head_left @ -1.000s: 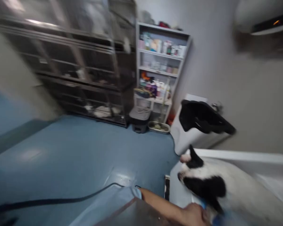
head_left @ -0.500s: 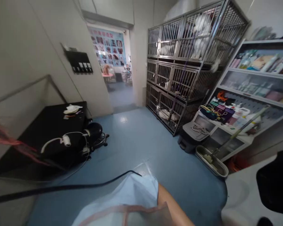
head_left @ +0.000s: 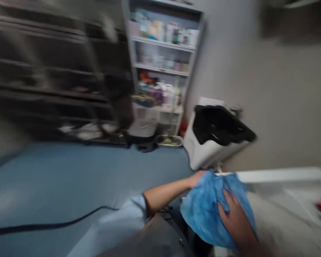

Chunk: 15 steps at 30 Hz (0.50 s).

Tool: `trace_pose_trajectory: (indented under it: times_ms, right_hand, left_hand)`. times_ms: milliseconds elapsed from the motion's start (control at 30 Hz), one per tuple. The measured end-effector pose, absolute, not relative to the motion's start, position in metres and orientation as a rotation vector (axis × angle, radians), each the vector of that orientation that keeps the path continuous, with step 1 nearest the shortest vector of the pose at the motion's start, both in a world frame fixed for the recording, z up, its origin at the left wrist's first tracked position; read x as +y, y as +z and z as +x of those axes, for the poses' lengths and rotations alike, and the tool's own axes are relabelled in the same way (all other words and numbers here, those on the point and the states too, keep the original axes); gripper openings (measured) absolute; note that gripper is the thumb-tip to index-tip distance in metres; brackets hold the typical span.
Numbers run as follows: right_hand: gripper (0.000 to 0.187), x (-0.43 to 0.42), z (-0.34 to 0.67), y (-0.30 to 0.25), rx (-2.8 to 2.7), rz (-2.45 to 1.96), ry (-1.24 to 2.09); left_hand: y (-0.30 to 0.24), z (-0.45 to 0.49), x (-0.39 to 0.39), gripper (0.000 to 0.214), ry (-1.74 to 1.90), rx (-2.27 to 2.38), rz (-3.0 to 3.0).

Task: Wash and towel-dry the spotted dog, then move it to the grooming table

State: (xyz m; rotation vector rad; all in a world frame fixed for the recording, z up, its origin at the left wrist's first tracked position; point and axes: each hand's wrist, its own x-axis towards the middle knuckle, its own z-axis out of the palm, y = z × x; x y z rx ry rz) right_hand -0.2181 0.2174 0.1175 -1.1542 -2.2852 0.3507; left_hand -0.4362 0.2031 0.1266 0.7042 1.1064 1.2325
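Observation:
A crumpled blue towel [head_left: 205, 210] is bunched at the near end of a white tub [head_left: 278, 175], against cream-coloured fur [head_left: 278, 228] that looks like an animal's coat. My left hand [head_left: 198, 178] grips the towel at its far left edge, with the fingers hidden in the cloth. On the towel's right side, my right hand [head_left: 234, 217] presses and grasps the folds, its fingers bent over them. What lies under the towel is hidden. The view is smeared by motion.
A black basin [head_left: 222, 125] on a white base stands beyond the tub. Shelves of bottles [head_left: 163, 43], a grey bin [head_left: 143, 130] and a mop tray [head_left: 169, 141] line the back. Cages [head_left: 50, 82] are at left. A black hose or cord [head_left: 56, 225] crosses at lower left.
The view has swung right, from the doorway and cages to the basin and tub. Both hands and the blue towel are now in view; before, only part of an arm and sleeve showed.

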Motion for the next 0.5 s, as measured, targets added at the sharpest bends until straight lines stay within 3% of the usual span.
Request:
trace_pose_trajectory:
  times_ms: [100, 200, 300, 367, 500]
  right_hand:
    - [0.069, 0.225, -0.174, 0.138, -1.889, -1.874, 0.079]
    - [0.070, 0.215, -0.193, 0.137, -1.555, -2.358, -0.140]
    - [0.075, 0.183, -0.249, 0.113, -1.652, -2.317, -0.258]
    - [0.075, 0.155, -0.283, 0.095, -1.662, -2.278, -0.150]
    - [0.070, 0.099, -0.331, 0.072, -1.220, -2.421, -0.079]
  left_hand:
    - [0.129, -0.445, 0.263, 0.043, 1.021, 1.079, 0.943]
    - [0.134, -0.444, 0.307, 0.060, 0.925, 0.964, 1.345]
    - [0.133, -0.417, 0.313, 0.058, 0.680, 0.648, 1.733]
    - [0.126, -0.395, 0.296, 0.064, 0.416, 0.570, 1.878]
    - [0.108, -0.388, 0.261, 0.072, 0.232, 0.635, 2.121]
